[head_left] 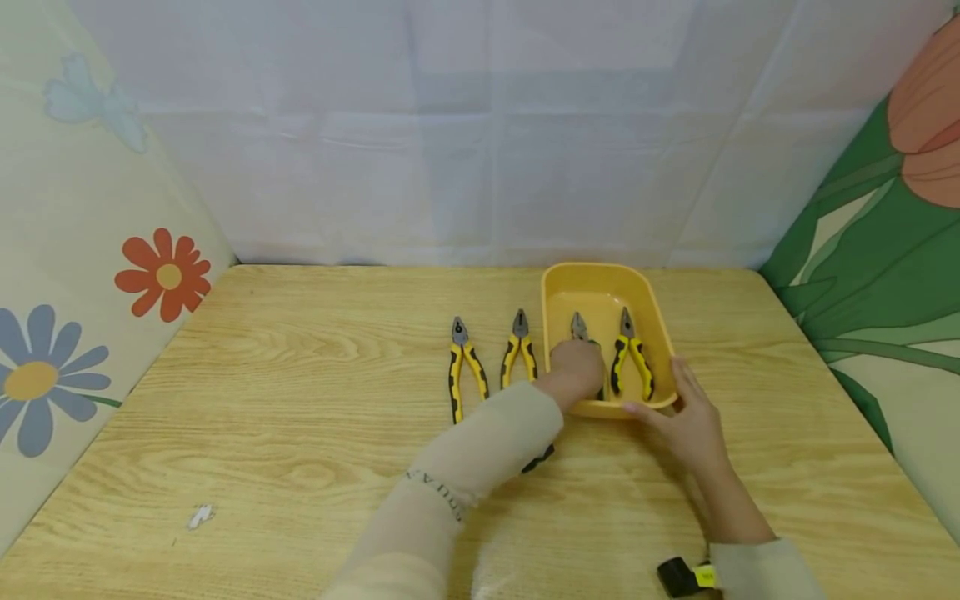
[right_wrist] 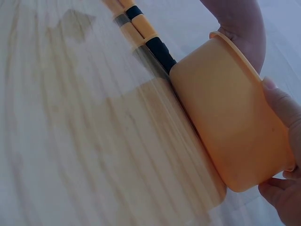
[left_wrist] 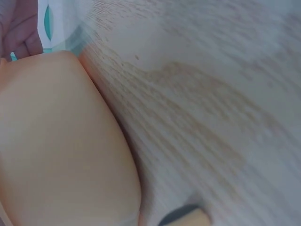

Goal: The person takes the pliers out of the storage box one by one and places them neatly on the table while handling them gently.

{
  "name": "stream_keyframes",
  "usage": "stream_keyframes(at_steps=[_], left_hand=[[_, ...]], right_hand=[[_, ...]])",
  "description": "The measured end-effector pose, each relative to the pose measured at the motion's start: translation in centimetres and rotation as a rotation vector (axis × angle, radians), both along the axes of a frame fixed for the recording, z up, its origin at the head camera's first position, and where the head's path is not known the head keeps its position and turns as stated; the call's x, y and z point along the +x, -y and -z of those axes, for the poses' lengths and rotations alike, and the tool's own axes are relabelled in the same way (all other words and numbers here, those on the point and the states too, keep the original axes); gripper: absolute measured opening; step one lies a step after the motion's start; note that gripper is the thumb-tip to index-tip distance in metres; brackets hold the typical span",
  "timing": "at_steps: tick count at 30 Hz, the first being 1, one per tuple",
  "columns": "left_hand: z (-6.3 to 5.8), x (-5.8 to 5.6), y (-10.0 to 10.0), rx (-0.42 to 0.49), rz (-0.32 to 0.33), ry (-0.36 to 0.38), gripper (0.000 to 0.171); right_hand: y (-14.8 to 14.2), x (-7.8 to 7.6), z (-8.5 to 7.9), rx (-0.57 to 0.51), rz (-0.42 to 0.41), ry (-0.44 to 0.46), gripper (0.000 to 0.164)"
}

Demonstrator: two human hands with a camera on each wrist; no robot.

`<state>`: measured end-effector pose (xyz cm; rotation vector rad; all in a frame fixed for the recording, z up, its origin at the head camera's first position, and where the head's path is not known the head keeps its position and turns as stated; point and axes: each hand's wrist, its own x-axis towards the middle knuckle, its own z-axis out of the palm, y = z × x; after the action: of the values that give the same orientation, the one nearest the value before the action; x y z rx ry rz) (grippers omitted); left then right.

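Note:
A yellow plastic bin (head_left: 557, 292) stands toward the back right of the table. Inside it, my left hand (head_left: 579, 367) grips pliers (head_left: 577, 325); their grey jaws point away and a dark green handle shows below the fist. Yellow-and-black long-nose pliers (head_left: 633, 358) lie to the right in the same bin. My right hand (head_left: 693, 421) holds the bin's near right corner, thumb at the rim and fingers along the side; in the right wrist view the thumb (right_wrist: 281, 101) presses the rim. The left wrist view shows mostly the bin's outer wall (left_wrist: 66, 141).
Two yellow-and-black pliers, the left pair (head_left: 460, 354) and the right pair (head_left: 521, 346), lie left of the bin, partly behind the left sleeve. A black handle end (head_left: 538, 458) shows beside that sleeve. A black-and-yellow object (head_left: 684, 577) lies by the right cuff.

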<state>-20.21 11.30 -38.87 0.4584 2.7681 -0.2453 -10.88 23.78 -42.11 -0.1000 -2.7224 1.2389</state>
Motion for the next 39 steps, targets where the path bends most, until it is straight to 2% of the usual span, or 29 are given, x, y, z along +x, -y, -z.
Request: stream_keyframes(at_steps=[5, 14, 27, 29, 32, 36, 39], left_hand=[[0.0, -0.1, 0.0, 0.000, -0.028, 0.005, 0.026], [0.4, -0.9, -0.2, -0.014, -0.030, 0.003, 0.026], [0.2, -1.3, 0.1, 0.095, -0.078, 0.012, 0.022], [0.2, -1.3, 0.1, 0.098, -0.068, 0.006, 0.022], [0.1, -1.3, 0.2, 0.072, -0.009, -0.003, 0.019], [0.0, -1.4, 0.4, 0.046, 0.073, 0.012, 0.025], [-0.2, -1.6, 0.7, 0.094, 0.080, 0.049, 0.025]], right_hand=[[0.1, -0.1, 0.0, -0.003, 0.002, -0.006, 0.094], [0.1, -0.2, -0.1, -0.005, 0.005, -0.011, 0.095], [0.0, -0.2, 0.0, -0.020, 0.003, 0.000, 0.095], [0.0, -0.1, 0.0, -0.023, 0.003, -0.004, 0.095], [-0.1, -0.1, 0.0, -0.024, 0.003, -0.009, 0.094], [-0.1, -0.1, 0.1, -0.024, 0.002, -0.012, 0.094], [-0.1, -0.1, 0.1, -0.022, 0.002, -0.010, 0.094]])
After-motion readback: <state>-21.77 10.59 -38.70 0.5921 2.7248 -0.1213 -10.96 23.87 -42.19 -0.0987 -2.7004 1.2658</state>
